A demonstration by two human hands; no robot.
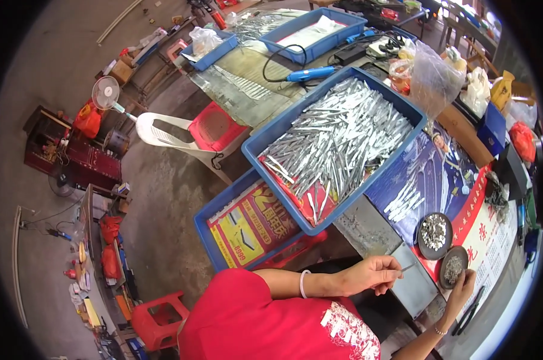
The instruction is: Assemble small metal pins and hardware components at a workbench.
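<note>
Two hands at counter (pixel 403 288) edge: left hand (pixel 373 275) pinches metal strip (pixel 408 267) (long axis toward dishes), right hand (pixel 463 287) reaching into near dish (pixel 453 267), grip unclear; strip lies between hands.

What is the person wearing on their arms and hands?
Both forearms are bare, with no gloves. The left hand has a pale band round its wrist. The right hand has a thin beaded bracelet at its wrist. The top is red, with a white pattern on the front.
</note>
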